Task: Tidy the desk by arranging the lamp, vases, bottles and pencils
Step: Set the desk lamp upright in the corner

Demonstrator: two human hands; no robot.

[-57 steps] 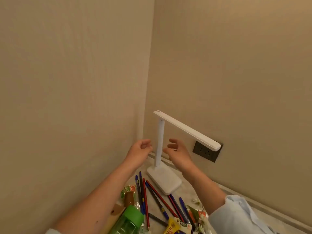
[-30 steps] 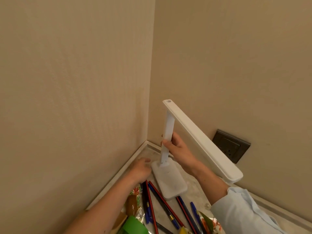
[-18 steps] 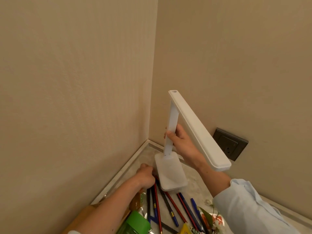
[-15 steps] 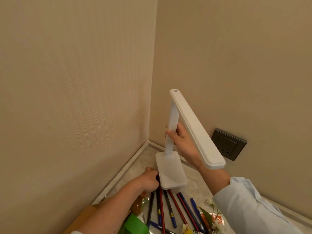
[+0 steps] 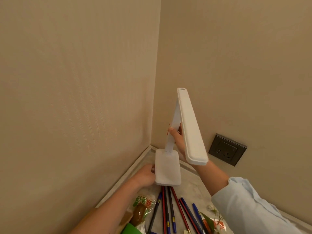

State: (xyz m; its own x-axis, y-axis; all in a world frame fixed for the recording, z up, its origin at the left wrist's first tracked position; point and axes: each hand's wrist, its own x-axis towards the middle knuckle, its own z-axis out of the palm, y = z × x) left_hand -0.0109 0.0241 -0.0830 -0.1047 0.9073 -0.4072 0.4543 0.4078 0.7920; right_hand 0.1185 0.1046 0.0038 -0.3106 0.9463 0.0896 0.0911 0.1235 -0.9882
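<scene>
A white desk lamp (image 5: 192,132) hangs tilted above the desk's back corner, its flat base (image 5: 167,168) lifted off the marble desk (image 5: 190,183). My right hand (image 5: 177,137) grips the lamp's stem, partly hidden behind the lamp head. My left hand (image 5: 145,174) curls its fingers on the left edge of the base. Several red, blue and black pencils (image 5: 168,208) lie fanned on the desk just below the base, their upper ends hidden by it.
Two beige walls meet in the corner behind the lamp. A dark wall socket (image 5: 227,149) sits at the right. A snack packet (image 5: 141,208), a green bottle top (image 5: 130,229) and a flower sprig on an orange packet (image 5: 212,222) lie along the bottom edge.
My right hand took the stem and lifted the lamp off the desk, swinging its head toward me. My left hand moved from beside the stem down past the pencil ends to the base's edge.
</scene>
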